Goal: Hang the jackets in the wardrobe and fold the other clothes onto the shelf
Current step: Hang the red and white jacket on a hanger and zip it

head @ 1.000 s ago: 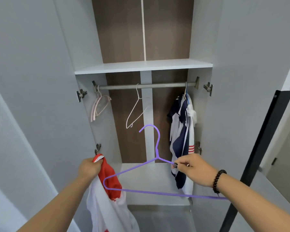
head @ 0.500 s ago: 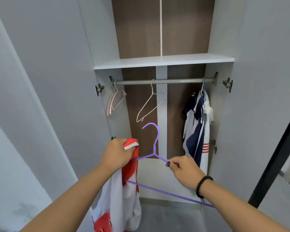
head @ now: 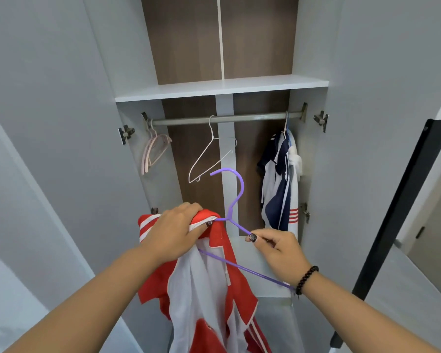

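Grey wardrobe doors (head: pixel 49 123) stand open on both sides of you, framing a brown-backed wardrobe (head: pixel 189 47) with a white shelf (head: pixel 222 88) across it and a metal rail (head: pixel 224 117) just under that shelf. Your left hand (head: pixel 175 235) has its fingers curled over the collar of the red and white jacket (head: pixel 204 289), bunching the fabric at the hanger's neck, thumb tucked at the front. Your right hand (head: pixel 278 248) pinches the right shoulder arm of the purple hanger (head: pixel 236 197) between thumb and forefinger, the other fingers loosely bent beneath; a black bead bracelet (head: pixel 306 280) sits on that wrist. The hanger's left arm is hidden under the jacket collar (how far it reaches inside you cannot tell), its bottom bar runs diagonally from behind the jacket to your right wrist, and its hook points up, well below the rail. The jacket hangs down from your left hand in front of the wardrobe's lower compartment, its hem out of view. On the rail, pink hangers (head: pixel 153 151) hang at the left end, a white wire hanger (head: pixel 210 154) near the middle, and a navy and white jacket (head: pixel 280 179) at the right end against the side wall.
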`<state>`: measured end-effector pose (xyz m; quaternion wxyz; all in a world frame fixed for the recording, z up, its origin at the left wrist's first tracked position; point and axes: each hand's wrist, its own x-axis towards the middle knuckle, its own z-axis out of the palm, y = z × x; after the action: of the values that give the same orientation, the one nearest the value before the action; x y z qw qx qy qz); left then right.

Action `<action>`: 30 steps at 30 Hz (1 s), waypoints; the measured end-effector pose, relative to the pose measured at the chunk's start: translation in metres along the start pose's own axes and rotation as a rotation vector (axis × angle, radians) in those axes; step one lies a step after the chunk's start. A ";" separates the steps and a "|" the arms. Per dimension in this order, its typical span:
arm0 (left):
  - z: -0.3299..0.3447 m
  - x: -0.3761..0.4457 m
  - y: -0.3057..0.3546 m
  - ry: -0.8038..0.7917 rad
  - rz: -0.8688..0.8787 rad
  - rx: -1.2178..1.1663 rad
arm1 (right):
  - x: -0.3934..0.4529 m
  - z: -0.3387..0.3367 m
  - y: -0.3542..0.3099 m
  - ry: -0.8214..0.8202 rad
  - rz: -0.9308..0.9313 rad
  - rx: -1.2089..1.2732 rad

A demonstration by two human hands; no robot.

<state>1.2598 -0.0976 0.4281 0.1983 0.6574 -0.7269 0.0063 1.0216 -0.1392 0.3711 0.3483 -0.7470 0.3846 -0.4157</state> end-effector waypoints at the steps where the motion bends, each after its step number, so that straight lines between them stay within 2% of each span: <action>1: 0.001 0.003 0.000 -0.043 0.007 -0.022 | -0.001 -0.002 0.002 0.014 -0.004 0.004; 4: 0.007 0.008 0.004 -0.082 0.038 -0.078 | -0.004 -0.008 0.009 0.060 -0.022 -0.026; 7: 0.013 0.013 0.009 -0.051 0.050 -0.155 | -0.003 -0.018 0.012 0.102 -0.035 -0.122; 9: 0.014 0.019 0.011 0.000 0.075 -0.177 | -0.003 -0.024 0.009 0.233 -0.107 -0.210; 12: 0.013 0.033 0.015 0.088 0.082 -0.204 | -0.010 -0.029 0.005 0.529 -0.284 -0.383; 13: 0.011 0.038 0.016 0.124 0.077 -0.213 | -0.015 -0.028 0.005 0.562 -0.326 -0.438; 15: 0.008 0.049 0.019 0.177 0.073 -0.216 | -0.025 -0.017 0.009 0.483 -0.455 -0.502; 17: 0.003 0.059 0.023 0.207 0.088 -0.223 | -0.032 0.003 0.018 0.289 -0.493 -0.496; 19: -0.002 0.067 0.026 0.235 0.115 -0.243 | -0.031 0.023 0.027 0.167 -0.331 -0.465; 22: -0.011 0.072 0.028 0.242 0.137 -0.255 | -0.011 0.046 0.040 0.168 0.060 -0.322; 25: -0.020 0.071 0.026 0.240 0.147 -0.282 | 0.017 0.064 0.044 0.141 0.333 -0.199; 27: -0.029 0.068 0.019 0.258 0.150 -0.314 | 0.034 0.073 0.048 0.099 0.426 -0.185; 30: -0.044 0.059 -0.001 0.266 0.160 -0.310 | 0.051 0.081 0.046 0.081 0.446 -0.266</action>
<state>1.2697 -0.1426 0.4857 0.3897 0.5526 -0.7367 -0.0031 1.0988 -0.1883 0.3171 0.3145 -0.6657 0.6045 -0.3041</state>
